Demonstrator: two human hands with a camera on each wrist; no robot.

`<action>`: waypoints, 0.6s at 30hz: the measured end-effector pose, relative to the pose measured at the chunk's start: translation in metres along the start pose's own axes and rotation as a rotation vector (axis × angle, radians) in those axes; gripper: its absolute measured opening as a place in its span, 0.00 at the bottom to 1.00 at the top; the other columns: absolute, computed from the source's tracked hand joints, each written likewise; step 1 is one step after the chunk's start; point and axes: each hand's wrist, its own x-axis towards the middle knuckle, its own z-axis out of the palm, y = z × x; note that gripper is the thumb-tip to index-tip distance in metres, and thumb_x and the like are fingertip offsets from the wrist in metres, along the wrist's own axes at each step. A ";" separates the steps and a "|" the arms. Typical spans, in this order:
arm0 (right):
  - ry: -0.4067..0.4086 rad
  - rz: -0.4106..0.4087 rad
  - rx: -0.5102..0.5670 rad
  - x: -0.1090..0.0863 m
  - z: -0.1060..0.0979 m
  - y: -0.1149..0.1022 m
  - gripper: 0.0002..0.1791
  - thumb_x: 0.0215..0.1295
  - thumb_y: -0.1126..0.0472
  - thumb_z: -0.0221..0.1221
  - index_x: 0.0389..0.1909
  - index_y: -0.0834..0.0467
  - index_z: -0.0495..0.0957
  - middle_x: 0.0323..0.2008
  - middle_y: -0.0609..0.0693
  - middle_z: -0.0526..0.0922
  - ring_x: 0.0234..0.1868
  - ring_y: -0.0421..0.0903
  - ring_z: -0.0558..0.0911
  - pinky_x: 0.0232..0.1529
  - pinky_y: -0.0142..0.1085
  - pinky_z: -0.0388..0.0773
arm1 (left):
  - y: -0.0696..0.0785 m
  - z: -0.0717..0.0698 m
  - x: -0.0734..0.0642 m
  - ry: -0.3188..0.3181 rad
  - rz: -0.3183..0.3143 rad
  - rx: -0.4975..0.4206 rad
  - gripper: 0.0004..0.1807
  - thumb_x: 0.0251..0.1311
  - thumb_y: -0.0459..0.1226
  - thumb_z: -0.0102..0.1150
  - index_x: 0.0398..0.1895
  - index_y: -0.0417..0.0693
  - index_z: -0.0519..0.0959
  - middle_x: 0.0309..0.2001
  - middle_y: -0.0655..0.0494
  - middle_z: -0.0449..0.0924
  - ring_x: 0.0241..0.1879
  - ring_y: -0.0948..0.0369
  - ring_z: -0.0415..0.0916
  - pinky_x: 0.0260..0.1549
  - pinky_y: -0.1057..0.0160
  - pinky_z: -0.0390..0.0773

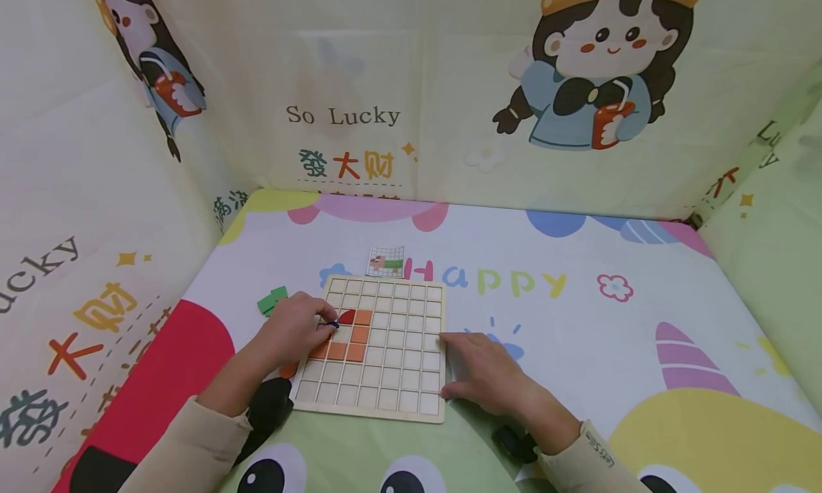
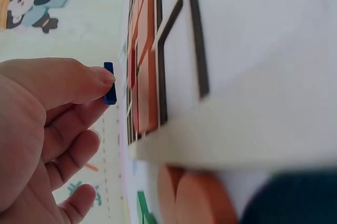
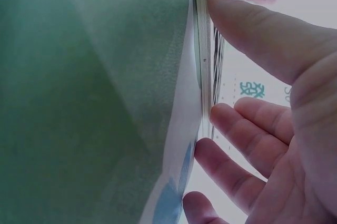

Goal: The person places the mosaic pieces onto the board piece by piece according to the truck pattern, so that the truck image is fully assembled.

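Observation:
Between thumb and fingertip, my left hand (image 1: 289, 332) pinches a small dark blue piece (image 2: 109, 96), held just above the left part of a wooden grid board (image 1: 404, 368). Several orange square tiles (image 1: 356, 352) lie in the board's cells, along with a red rounded piece (image 1: 347, 317). Part of the tiles is hidden behind the left fingers. At the board's right edge, my right hand (image 1: 488, 375) touches the rim with thumb and fingertips; the right wrist view shows its fingers (image 3: 253, 134) spread and only slightly bent.
A small printed card (image 1: 386, 262) with a coloured grid picture lies behind the board. Green pieces (image 1: 272, 301) sit left of it, and orange rounded pieces (image 2: 197, 197) lie by its left edge. Patterned cloth walls (image 1: 449, 122) enclose the table's back and sides.

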 end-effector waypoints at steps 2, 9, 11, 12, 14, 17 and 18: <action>0.004 -0.001 -0.001 0.000 0.000 0.000 0.42 0.51 0.51 0.75 0.65 0.61 0.71 0.61 0.55 0.77 0.60 0.58 0.75 0.58 0.56 0.70 | 0.001 0.003 0.001 0.001 0.037 0.001 0.07 0.56 0.36 0.71 0.37 0.48 0.86 0.36 0.57 0.82 0.45 0.53 0.72 0.43 0.50 0.76; 0.007 0.007 -0.002 0.000 0.000 -0.001 0.42 0.50 0.51 0.76 0.65 0.61 0.72 0.61 0.55 0.77 0.60 0.58 0.75 0.58 0.56 0.70 | 0.003 0.010 0.003 -0.020 0.078 0.025 0.07 0.55 0.38 0.73 0.36 0.50 0.85 0.35 0.59 0.82 0.41 0.56 0.72 0.39 0.54 0.75; 0.006 0.008 -0.003 0.000 0.000 -0.001 0.42 0.50 0.51 0.76 0.65 0.61 0.72 0.61 0.55 0.77 0.60 0.58 0.75 0.58 0.56 0.70 | 0.004 0.010 0.003 -0.026 0.086 0.033 0.06 0.55 0.38 0.72 0.35 0.50 0.85 0.33 0.61 0.80 0.39 0.57 0.71 0.38 0.55 0.73; 0.005 0.008 -0.004 0.000 0.000 0.000 0.42 0.50 0.51 0.76 0.65 0.61 0.72 0.61 0.55 0.77 0.60 0.58 0.75 0.58 0.56 0.70 | 0.005 0.009 0.002 -0.031 0.092 0.035 0.06 0.56 0.38 0.72 0.35 0.51 0.85 0.32 0.62 0.79 0.38 0.57 0.70 0.38 0.54 0.72; 0.006 0.007 -0.006 0.000 0.000 0.000 0.42 0.50 0.51 0.76 0.65 0.60 0.72 0.61 0.55 0.77 0.60 0.58 0.75 0.57 0.56 0.70 | 0.007 0.009 0.002 -0.037 0.098 0.034 0.05 0.57 0.38 0.71 0.35 0.51 0.84 0.30 0.63 0.77 0.37 0.58 0.69 0.37 0.54 0.70; 0.007 0.006 -0.010 0.000 0.000 0.000 0.42 0.50 0.51 0.76 0.65 0.60 0.72 0.61 0.54 0.77 0.59 0.58 0.75 0.57 0.56 0.70 | 0.008 0.009 0.002 -0.038 0.104 0.038 0.04 0.58 0.38 0.70 0.34 0.52 0.84 0.29 0.64 0.76 0.36 0.58 0.68 0.37 0.54 0.68; 0.007 0.006 -0.010 0.000 0.000 0.000 0.42 0.50 0.51 0.76 0.65 0.60 0.72 0.61 0.54 0.77 0.59 0.57 0.75 0.57 0.56 0.71 | 0.009 0.009 0.002 -0.038 0.105 0.039 0.04 0.58 0.38 0.70 0.34 0.52 0.84 0.28 0.64 0.75 0.36 0.58 0.68 0.37 0.54 0.68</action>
